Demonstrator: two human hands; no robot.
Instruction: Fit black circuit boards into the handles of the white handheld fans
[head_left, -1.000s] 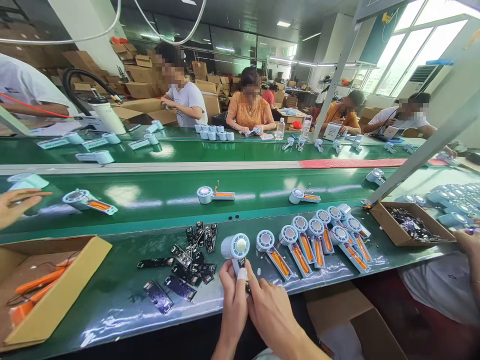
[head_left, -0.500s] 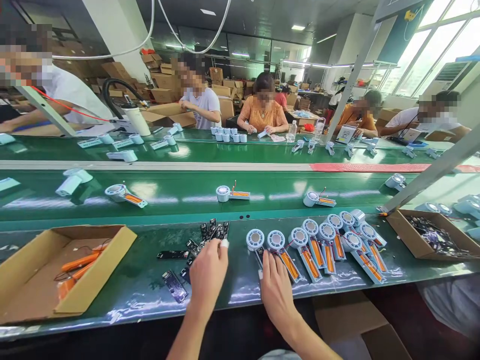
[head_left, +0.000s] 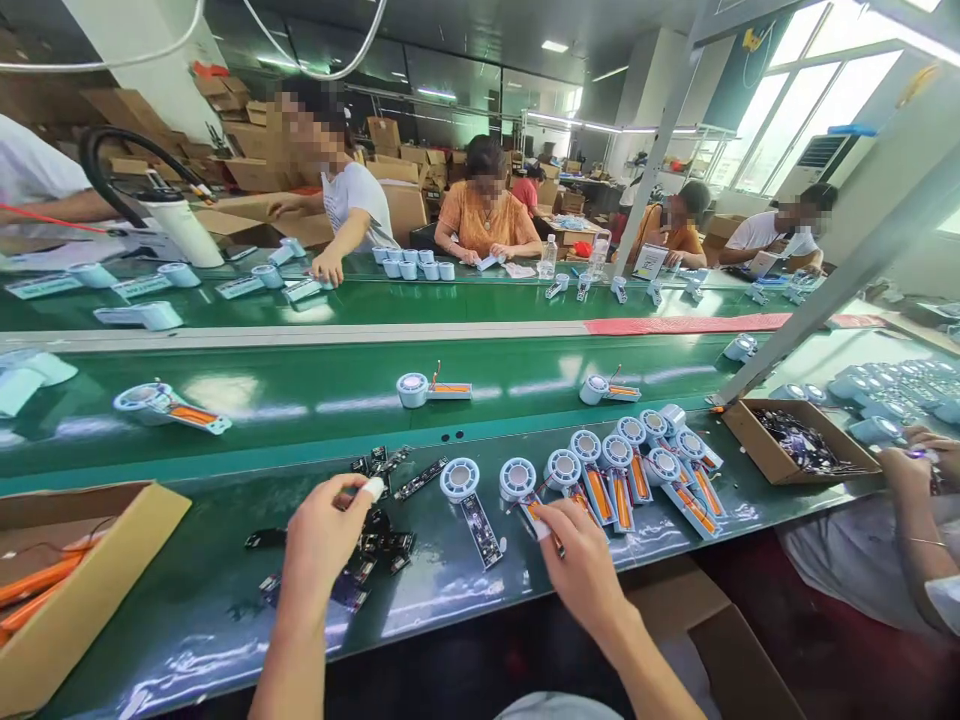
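My left hand (head_left: 326,535) is over a pile of black circuit boards (head_left: 386,545), its thumb and fingers drawn together in a pinch. A white cover sits on the thumb tip, and what lies between the fingers is hidden. My right hand (head_left: 581,555) grips the handle of a light-blue handheld fan housing (head_left: 517,479) lying on the bench. Between my hands lies another fan housing (head_left: 460,480), a circuit board (head_left: 481,532) along its handle. Right of my right hand, several fan housings (head_left: 616,451) with orange batteries in their handles lie close together.
A cardboard box (head_left: 161,515) with orange batteries stands at the left. Another box (head_left: 750,455) of small dark parts is at the right, beside a co-worker's hands (head_left: 911,465). Beyond the bench runs a green belt (head_left: 337,365) carrying fan housings. Several people sit across it.
The view has swung right. My right hand has left the nearest fan housing, whose circuit board now shows, and grips the one beside it. My left hand stays over the board pile.
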